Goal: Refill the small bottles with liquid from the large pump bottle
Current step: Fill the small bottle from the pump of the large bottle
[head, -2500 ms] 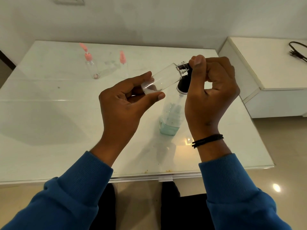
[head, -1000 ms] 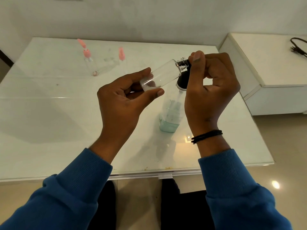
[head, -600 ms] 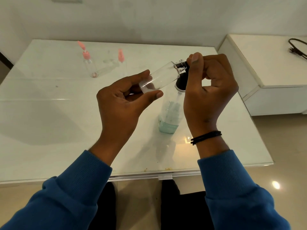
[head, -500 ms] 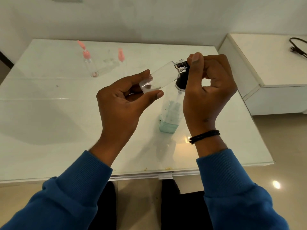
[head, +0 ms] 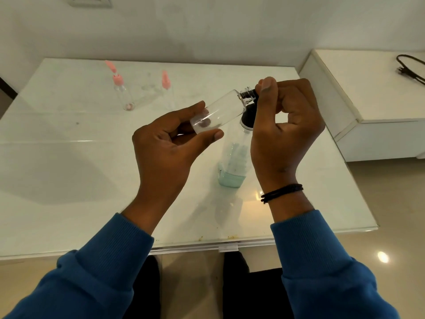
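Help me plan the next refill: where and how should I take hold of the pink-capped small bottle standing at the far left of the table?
Probably grip the clear body of the pink-capped small bottle, coming from its near side. It stands upright on the table, and its pink pump top looks narrow and awkward to grip.

Small clear bottle, uncapped, tilted nearly flat, neck against the black pump nozzle. Large pump bottle upright on the table, clear, a little pale green liquid at its bottom. Two more small clear bottles with pink tops farther back, upright.
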The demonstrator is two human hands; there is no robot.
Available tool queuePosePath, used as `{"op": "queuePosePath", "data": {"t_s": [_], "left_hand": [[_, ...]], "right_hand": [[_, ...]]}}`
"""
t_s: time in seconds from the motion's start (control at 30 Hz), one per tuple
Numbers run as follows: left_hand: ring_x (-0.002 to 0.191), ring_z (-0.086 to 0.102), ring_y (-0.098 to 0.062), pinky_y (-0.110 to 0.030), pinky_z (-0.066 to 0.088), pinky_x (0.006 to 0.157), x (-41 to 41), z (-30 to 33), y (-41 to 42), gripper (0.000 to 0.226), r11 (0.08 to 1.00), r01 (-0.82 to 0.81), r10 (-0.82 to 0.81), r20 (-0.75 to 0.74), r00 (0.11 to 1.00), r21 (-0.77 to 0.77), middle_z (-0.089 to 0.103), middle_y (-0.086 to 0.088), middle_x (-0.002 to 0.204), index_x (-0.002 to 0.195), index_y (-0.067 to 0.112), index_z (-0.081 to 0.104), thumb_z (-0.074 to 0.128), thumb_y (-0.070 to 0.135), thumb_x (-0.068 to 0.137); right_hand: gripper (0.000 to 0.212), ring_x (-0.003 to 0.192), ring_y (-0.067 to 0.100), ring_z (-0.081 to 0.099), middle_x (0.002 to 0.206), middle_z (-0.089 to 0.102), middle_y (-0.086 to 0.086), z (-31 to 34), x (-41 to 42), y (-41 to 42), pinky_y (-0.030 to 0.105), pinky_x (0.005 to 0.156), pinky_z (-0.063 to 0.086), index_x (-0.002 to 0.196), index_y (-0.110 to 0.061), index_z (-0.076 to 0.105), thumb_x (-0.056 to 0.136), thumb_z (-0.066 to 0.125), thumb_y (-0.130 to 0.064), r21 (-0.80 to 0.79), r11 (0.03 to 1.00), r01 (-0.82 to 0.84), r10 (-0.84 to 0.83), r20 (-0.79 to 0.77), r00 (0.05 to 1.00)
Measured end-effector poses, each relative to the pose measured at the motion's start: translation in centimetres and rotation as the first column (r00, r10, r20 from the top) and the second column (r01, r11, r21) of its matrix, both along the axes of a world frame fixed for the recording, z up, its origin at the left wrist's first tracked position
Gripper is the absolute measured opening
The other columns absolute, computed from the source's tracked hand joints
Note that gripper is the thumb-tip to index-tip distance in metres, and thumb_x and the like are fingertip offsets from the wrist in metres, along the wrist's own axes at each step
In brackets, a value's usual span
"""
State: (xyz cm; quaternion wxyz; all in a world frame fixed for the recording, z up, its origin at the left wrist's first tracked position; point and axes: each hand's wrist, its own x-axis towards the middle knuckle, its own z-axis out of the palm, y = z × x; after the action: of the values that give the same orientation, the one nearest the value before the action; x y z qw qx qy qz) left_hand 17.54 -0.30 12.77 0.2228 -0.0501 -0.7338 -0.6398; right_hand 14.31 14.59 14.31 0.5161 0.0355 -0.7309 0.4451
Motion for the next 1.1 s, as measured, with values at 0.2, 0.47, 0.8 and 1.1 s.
{"op": "queuePosePath", "data": {"t_s": [0.2, 0.47, 0.8, 1.1], "left_hand": [[0.100, 0.075, -0.010, -0.027, 0.061, 0.086, -0.10, 0.06, 0.00, 0.048, 1.000, 0.000, 0.000, -0.013, 1.000, 0.000, 0.074, 0.000, 0.114, 0.123, 0.007, 0.071, 0.088, 0.014, 0.079], [0.099, 0.074, -0.008, -0.025, 0.061, 0.085, 0.06, 0.14, 0.04, 0.048, 1.000, -0.008, 0.008, 0.003, 1.000, -0.001, 0.075, 0.001, 0.113, 0.122, 0.007, 0.072, 0.089, 0.014, 0.078], [0.099, 0.074, -0.009, -0.025, 0.061, 0.085, -0.03, 0.02, -0.06, 0.048, 1.000, -0.013, 0.013, 0.018, 1.000, -0.009, 0.075, 0.001, 0.113, 0.122, 0.006, 0.072, 0.088, 0.015, 0.078], [0.101, 0.075, -0.014, -0.029, 0.062, 0.086, -0.03, 0.06, 0.08, 0.048, 1.000, -0.008, 0.008, 0.011, 1.000, 0.018, 0.075, -0.003, 0.114, 0.122, 0.006, 0.071, 0.088, 0.013, 0.078]], "right_hand": [[0.029, 0.065, 0.025, 0.058, 0.073, 0.061, -0.004, 0.63, -0.08, 0.25, 0.046, 0.060, 0.048, 0.070, -0.005, 0.069, 0.097, 0.064, -0.011, 0.019, 1.000, 0.005, -0.005, -0.005, 1.000], [0.025, 0.067, 0.026, 0.059, 0.076, 0.060, -0.004, 0.10, 0.00, 0.12, 0.045, 0.059, 0.048, 0.073, -0.005, 0.070, 0.097, 0.064, -0.010, 0.001, 1.000, -0.011, 0.011, 0.012, 1.000], [0.026, 0.066, 0.021, 0.057, 0.074, 0.060, -0.003, -0.08, 0.11, -0.17, 0.043, 0.056, 0.047, 0.071, -0.004, 0.069, 0.096, 0.064, -0.007, -0.033, 0.999, -0.021, 0.021, 0.012, 1.000], [0.025, 0.066, 0.022, 0.057, 0.075, 0.059, -0.008, 0.57, 0.03, 0.14, 0.040, 0.057, 0.047, 0.072, -0.006, 0.070, 0.097, 0.065, -0.010, 0.014, 1.000, 0.002, -0.002, 0.015, 1.000]]}}
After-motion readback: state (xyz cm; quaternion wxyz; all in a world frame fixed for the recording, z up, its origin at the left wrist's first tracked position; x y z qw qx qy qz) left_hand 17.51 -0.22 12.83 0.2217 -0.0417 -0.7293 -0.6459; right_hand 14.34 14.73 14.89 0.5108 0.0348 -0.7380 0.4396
